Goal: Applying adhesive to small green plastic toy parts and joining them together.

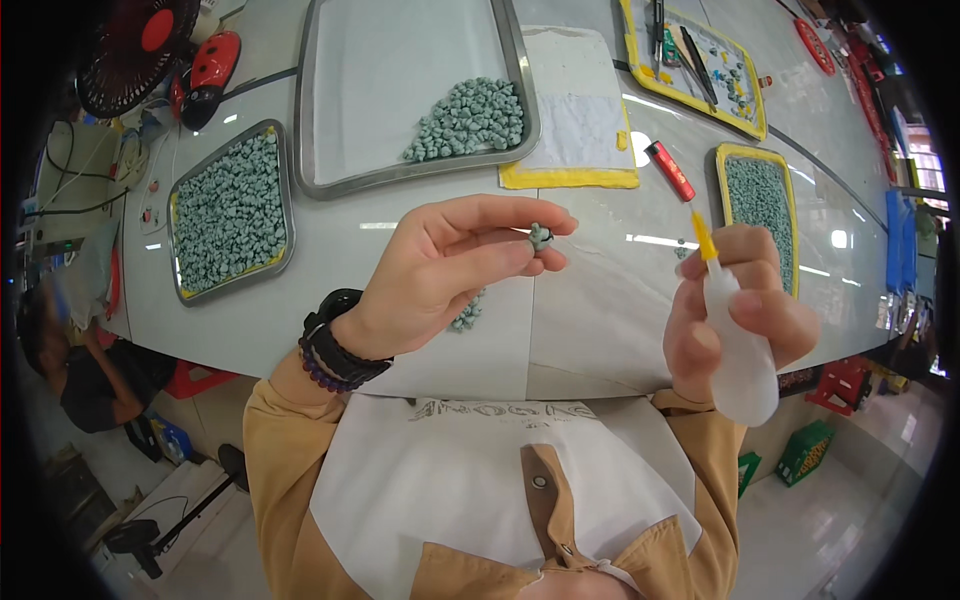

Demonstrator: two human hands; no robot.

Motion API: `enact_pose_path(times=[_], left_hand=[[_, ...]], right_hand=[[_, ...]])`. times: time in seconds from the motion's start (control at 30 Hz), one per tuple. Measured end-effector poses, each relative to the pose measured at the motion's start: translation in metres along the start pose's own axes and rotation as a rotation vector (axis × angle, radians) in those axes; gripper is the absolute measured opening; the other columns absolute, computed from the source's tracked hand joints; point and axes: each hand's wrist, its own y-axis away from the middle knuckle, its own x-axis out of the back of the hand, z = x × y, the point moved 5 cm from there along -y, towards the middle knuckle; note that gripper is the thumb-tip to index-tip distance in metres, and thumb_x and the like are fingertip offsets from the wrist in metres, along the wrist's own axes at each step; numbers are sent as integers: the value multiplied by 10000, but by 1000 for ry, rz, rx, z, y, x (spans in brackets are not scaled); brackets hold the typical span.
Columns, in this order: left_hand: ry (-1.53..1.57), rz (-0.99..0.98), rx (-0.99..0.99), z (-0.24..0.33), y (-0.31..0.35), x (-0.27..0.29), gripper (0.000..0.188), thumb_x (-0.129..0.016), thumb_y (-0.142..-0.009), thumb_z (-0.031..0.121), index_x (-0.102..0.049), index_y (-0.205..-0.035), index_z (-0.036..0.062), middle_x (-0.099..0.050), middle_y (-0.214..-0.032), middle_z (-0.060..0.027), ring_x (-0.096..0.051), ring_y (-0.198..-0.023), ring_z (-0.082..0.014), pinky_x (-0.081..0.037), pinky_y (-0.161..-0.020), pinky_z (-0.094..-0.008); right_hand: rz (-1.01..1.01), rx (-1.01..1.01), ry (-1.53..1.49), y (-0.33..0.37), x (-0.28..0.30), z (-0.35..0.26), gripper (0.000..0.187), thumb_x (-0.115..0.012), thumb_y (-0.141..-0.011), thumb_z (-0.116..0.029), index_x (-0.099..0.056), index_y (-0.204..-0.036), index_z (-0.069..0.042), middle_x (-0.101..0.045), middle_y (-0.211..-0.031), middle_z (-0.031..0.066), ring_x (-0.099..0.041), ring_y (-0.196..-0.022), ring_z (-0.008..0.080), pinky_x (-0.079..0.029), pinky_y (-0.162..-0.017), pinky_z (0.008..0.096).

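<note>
Between the thumb and fingers of my left hand (450, 250) is a small grey-green figurine piece (540, 237), held above the middle of the table. My right hand (745, 310) is wrapped round a white squeeze bottle (740, 350) with a yellow nozzle, its tip pointing up and away from me. The bottle and the piece are apart. Below my left hand a few grey-green pieces (467, 312) lie on the table, partly hidden by the hand. Beside my right hand stands a yellow-edged tray (722, 160) filled with smaller grey-green pieces.
A large metal tray (312, 120) with a heap of pieces lies at the back. Another full tray (285, 190) sits at the left. A red tube (671, 171) lies near a white board (575, 60). Tweezers and tools rest in a yellow tray (755, 125). A fan (135, 50) is far left.
</note>
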Motion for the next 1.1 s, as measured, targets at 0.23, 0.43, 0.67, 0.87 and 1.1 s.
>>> enact_pose_path(times=[0.23, 0.43, 0.67, 0.87, 1.1], left_hand=[[-92, -19, -39, -39, -10, 17, 279, -527, -893, 4, -576, -1165, -36, -615, -1121, -113, -627, -963, -173, -495, -846, -283], [114, 133, -110, -69, -3, 25, 257, -526, -882, -15, -596, -1130, -28, -619, -1097, -101, -627, -956, -165, -496, -885, -299], [-6, 120, -78, -72, 4, 31, 266, -518, -871, -33, -582, -1129, -40, -609, -1098, -94, -607, -979, -158, -482, -905, -298], [-95, 155, -84, -73, 4, 25, 274, -519, -874, -14, -571, -1140, -51, -587, -1052, -72, -584, -948, -141, -473, -861, -270], [-138, 150, -98, -73, 3, 22, 271, -532, -879, -1, -571, -1143, -48, -565, -1069, -62, -570, -947, -130, -461, -867, -269]], right_hand=[[186, -345, -436, 43, -41, 20, 486, -507, -905, -512, -417, -1113, -83, -644, -873, 190, -627, -858, 329, -499, -675, 364], [314, -397, -642, 72, -87, 35, 492, -536, -908, -458, -460, -1131, -25, -675, -892, 198, -615, -1005, 386, -516, -804, 422], [238, -388, -555, 79, -86, 29, 519, -438, -928, -511, -516, -1061, -14, -683, -821, 184, -607, -1048, 402, -534, -771, 407], [203, -398, -586, 81, -84, 31, 460, -431, -940, -439, -531, -1029, 2, -684, -799, 170, -642, -979, 381, -546, -728, 388], [234, -435, -569, 83, -82, 29, 401, -428, -937, -361, -553, -968, 19, -681, -791, 161, -657, -942, 369, -552, -705, 377]])
